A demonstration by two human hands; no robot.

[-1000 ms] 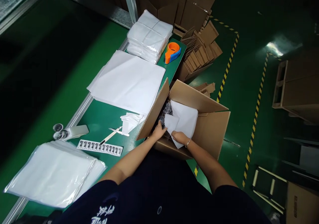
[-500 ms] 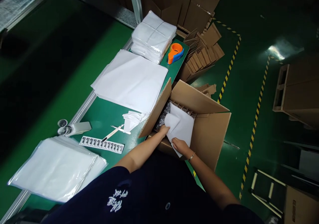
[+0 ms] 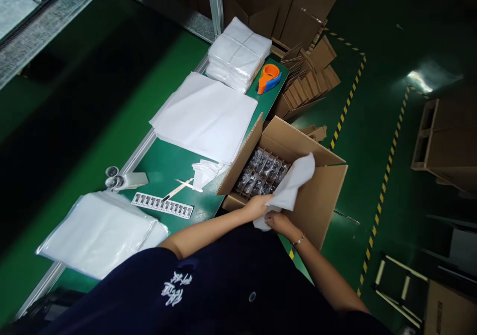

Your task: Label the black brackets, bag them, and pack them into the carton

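Both hands (image 3: pixel 278 222) pinch sheet (image 3: pixel 296 178) — over carton (image 3: pixel 321 203)

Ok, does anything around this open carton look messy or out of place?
Mostly tidy. One crumpled paper scrap lies on the table beside the flat paper stack, and cardboard pieces sprawl fanned out beyond the carton.

The sheet (image 3: pixel 290 186) is plain white against the brown corrugated cardboard box (image 3: pixel 320 201), whose packed items (image 3: pixel 263 171) look dark grey and black under glossy clear wrap. The table (image 3: pixel 164 163) is mid green and carries a white paper stack (image 3: pixel 206 116), a pile of milky white bags (image 3: pixel 238 54), an orange tape dispenser (image 3: pixel 269 78) with a blue base, and a white label strip (image 3: pixel 162 206) printed with a row of small black marks. The floor (image 3: pixel 372 76) is a darker green crossed by a yellow-and-black striped line (image 3: pixel 345 111), and the shirt (image 3: pixel 223 295) is navy with white lettering.
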